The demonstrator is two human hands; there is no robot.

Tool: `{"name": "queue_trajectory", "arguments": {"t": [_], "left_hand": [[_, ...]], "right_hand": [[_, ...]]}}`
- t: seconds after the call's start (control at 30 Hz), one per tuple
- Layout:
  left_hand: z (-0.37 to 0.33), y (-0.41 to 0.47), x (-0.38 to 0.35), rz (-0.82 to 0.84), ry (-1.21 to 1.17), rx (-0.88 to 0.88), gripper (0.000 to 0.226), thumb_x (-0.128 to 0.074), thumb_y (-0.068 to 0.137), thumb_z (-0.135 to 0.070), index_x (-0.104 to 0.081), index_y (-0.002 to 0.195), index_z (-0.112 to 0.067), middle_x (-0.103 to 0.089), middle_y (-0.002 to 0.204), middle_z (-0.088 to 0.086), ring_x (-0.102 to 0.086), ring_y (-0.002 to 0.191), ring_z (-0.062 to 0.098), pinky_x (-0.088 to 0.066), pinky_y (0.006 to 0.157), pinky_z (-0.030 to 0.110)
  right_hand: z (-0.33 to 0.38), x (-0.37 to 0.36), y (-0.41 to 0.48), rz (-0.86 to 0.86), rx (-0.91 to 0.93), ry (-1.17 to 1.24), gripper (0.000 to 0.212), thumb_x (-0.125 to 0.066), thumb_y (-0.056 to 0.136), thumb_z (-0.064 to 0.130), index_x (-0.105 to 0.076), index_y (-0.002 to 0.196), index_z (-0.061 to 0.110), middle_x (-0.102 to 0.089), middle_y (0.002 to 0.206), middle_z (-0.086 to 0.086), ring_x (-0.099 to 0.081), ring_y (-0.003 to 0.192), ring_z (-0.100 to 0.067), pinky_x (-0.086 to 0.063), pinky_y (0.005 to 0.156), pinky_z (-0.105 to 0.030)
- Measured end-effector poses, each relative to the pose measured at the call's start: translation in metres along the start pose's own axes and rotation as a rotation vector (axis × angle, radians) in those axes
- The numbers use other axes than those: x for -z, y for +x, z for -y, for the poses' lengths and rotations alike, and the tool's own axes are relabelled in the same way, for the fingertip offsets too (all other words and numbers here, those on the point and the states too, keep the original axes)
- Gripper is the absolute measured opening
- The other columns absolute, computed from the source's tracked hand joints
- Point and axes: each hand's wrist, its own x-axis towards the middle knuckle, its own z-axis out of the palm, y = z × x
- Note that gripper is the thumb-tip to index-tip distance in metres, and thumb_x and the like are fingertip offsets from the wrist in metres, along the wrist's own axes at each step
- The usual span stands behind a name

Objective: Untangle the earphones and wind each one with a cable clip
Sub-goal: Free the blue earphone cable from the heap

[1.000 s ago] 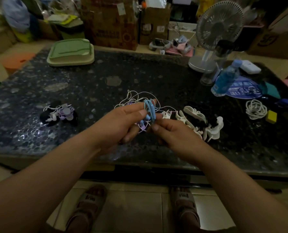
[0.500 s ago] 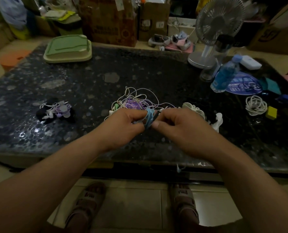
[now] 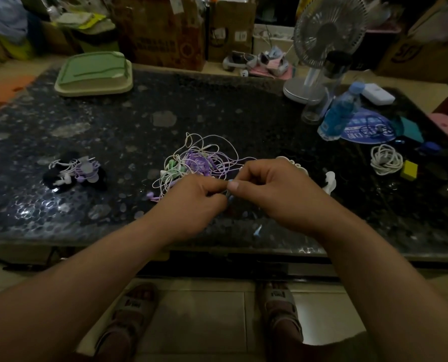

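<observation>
Hovering just above the near part of the bench (image 3: pixel 243 121), the left hand (image 3: pixel 199 202) and the right hand (image 3: pixel 277 194) were held thumb to thumb. Each grip was closed, fingers curled, on the blue earphone (image 3: pixel 230 182). Only slivers of blue cable were shown between the fingertips, the rest being hidden inside the two fists. Whether a clip was already on it could not be told. One pale blue end (image 3: pixel 258 229) was seen dangling below the hands, near the bench edge.

Just beyond the knuckles lay the tangle of earphones (image 3: pixel 202 160), with white, purple and green cords looped through one another on the bench, none of it yet sorted. Well apart to the left, a small heap of wound earphones (image 3: pixel 73 172) was laid. To the right, white cable clips (image 3: pixel 330 178) were partly hidden behind the right hand.

As for handling, the blue cable was judged very light, thin and limp, with no stiffness of its own. A wound coil would probably spring loose the instant a pinch was eased. The smooth jacket was likely to slip between fingertips. Hold was best taken across the middle of the coil, pressed flat between thumb and forefinger. The buds and plug were better spared any pulling, since the thin joints there looked the weakest points. The dangling end was reckoned a snag risk against the tangle.
</observation>
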Motion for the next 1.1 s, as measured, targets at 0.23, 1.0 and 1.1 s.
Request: {"name": "queue_trajectory", "arguments": {"t": [0.23, 1.0, 1.1], "left_hand": [[0.000, -0.001, -0.004, 0.065, -0.072, 0.056, 0.023, -0.060, 0.095, -0.008, -0.081, 0.096, -0.019, -0.070, 0.067, 0.004, -0.060, 0.054, 0.022, -0.051, 0.058, 0.036], [-0.021, -0.014, 0.010, 0.500, -0.482, -0.060, 0.045, -0.034, 0.111, -0.009, -0.046, 0.152, -0.021, -0.070, 0.135, -0.005, -0.036, 0.047, 0.008, -0.032, 0.052, 0.022], [-0.020, -0.013, 0.012, 0.505, -0.607, -0.077, 0.045, -0.039, 0.111, -0.011, -0.045, 0.155, -0.019, -0.075, 0.113, -0.001, -0.034, 0.045, 0.004, -0.030, 0.050, 0.020]], "right_hand": [[-0.003, 0.003, 0.005, 0.002, -0.046, 0.075, 0.015, -0.071, 0.098, 0.031, -0.074, 0.092, 0.018, -0.077, 0.087, -0.009, -0.074, 0.081, -0.031, -0.060, 0.077, -0.049], [-0.024, 0.007, 0.018, 0.047, -0.260, 0.825, 0.020, -0.068, 0.084, 0.036, -0.077, 0.082, 0.018, -0.061, 0.064, -0.001, -0.045, 0.055, -0.013, -0.029, 0.052, -0.025], [-0.025, -0.005, 0.018, 0.105, -0.276, 0.932, 0.024, -0.063, 0.093, 0.022, -0.077, 0.074, 0.022, -0.063, 0.068, 0.000, -0.049, 0.058, -0.012, -0.035, 0.057, -0.026]]}}
